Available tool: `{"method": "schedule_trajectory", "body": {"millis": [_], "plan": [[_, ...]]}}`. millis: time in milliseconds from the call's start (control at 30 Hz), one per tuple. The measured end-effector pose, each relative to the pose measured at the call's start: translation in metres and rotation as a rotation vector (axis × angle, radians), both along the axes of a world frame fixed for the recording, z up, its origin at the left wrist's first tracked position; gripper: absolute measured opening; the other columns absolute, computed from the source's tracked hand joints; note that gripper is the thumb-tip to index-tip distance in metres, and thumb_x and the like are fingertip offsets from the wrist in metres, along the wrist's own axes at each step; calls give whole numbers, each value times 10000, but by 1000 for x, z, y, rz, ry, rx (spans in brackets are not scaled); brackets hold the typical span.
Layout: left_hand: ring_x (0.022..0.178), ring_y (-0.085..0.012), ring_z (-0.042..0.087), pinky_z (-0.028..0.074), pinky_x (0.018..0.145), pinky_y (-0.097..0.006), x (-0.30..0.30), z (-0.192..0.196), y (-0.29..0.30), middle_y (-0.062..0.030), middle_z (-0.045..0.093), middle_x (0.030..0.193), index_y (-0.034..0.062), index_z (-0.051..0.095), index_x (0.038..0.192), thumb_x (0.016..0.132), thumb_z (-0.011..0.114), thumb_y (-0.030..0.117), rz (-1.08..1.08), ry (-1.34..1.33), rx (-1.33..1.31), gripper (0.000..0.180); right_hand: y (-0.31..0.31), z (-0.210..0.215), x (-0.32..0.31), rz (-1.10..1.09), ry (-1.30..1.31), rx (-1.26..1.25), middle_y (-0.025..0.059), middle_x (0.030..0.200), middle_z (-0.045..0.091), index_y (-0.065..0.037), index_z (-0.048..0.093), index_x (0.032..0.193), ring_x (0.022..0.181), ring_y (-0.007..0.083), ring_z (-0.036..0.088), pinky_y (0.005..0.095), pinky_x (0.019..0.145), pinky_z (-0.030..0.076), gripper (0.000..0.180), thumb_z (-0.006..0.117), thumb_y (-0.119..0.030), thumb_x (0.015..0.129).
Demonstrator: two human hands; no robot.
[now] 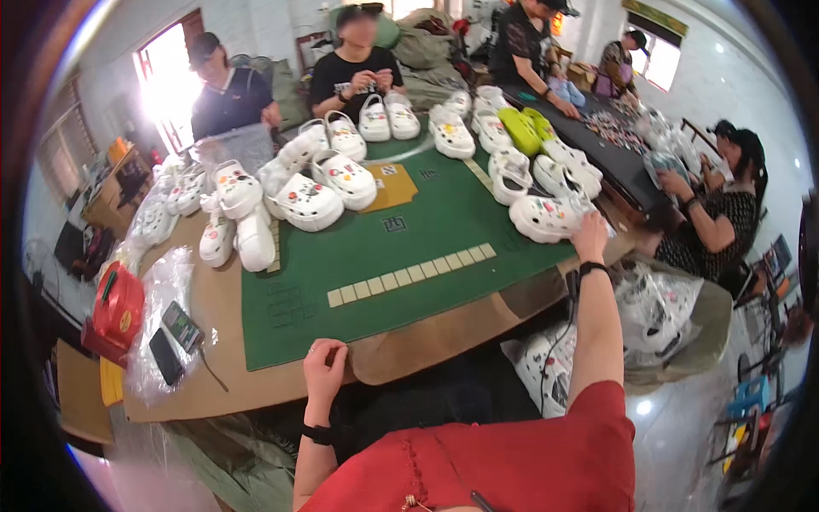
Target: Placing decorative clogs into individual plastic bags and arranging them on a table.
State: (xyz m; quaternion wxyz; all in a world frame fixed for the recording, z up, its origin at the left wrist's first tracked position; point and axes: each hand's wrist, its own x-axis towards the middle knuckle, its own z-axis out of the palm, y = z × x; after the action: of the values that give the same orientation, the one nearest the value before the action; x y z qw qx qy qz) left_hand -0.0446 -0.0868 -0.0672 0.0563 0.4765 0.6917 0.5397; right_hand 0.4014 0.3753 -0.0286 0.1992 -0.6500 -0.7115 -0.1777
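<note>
Head camera's view put the nearest white clog (542, 219) at the right edge of the green mat (341, 320), where a long stretch of the arm reached it. The right hand (589, 235) had its fingers on the clog's right end, though I couldn't tell whether they pinched or merely steadied it. The left hand (324, 367) was by the mat's near edge, fingers loosely curled, nothing visible in them (perhaps just kept out of the way). Other white clogs (311, 203) crowded the far sides, some leaning together, probably to save room, with green clogs (522, 132) among them. A phone (166, 357) lay leftward, likely for safety.
</note>
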Motion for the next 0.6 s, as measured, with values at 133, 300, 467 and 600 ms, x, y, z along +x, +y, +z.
{"method": "schedule_trajectory", "body": {"millis": [133, 300, 467, 600], "plan": [[733, -177, 621, 507, 675, -280, 2, -2, 7, -85, 633, 871, -11, 659, 889, 860, 687, 14, -50, -31, -15, 48, -10, 10, 29, 52, 79, -44, 138, 1088, 654, -75, 612, 1089, 1082, 362, 576, 479, 876, 496, 534, 860, -206, 635], [745, -151, 611, 496, 677, -274, 2, 0, 3, -78, 619, 860, -22, 652, 895, 873, 672, 25, -44, -11, -24, 56, -48, 26, 16, 197, 20, 39, 134, 980, 687, -80, 637, 997, 1048, 351, 575, 477, 865, 437, 423, 854, -241, 671], [743, -147, 612, 498, 674, -276, 0, -6, 2, -74, 621, 863, -22, 652, 903, 869, 675, 17, -46, 7, 11, 57, -91, 50, -30, 411, 176, 119, 127, 891, 638, -91, 628, 953, 977, 349, 543, 465, 839, 428, 369, 831, -245, 685], [736, -145, 611, 496, 670, -270, 4, -1, 4, -66, 620, 863, -21, 651, 903, 870, 676, 17, -61, -16, -7, 56, -115, 54, -80, 556, 288, 186, 108, 873, 606, -94, 625, 931, 906, 338, 543, 452, 805, 433, 367, 846, -228, 670]]}}
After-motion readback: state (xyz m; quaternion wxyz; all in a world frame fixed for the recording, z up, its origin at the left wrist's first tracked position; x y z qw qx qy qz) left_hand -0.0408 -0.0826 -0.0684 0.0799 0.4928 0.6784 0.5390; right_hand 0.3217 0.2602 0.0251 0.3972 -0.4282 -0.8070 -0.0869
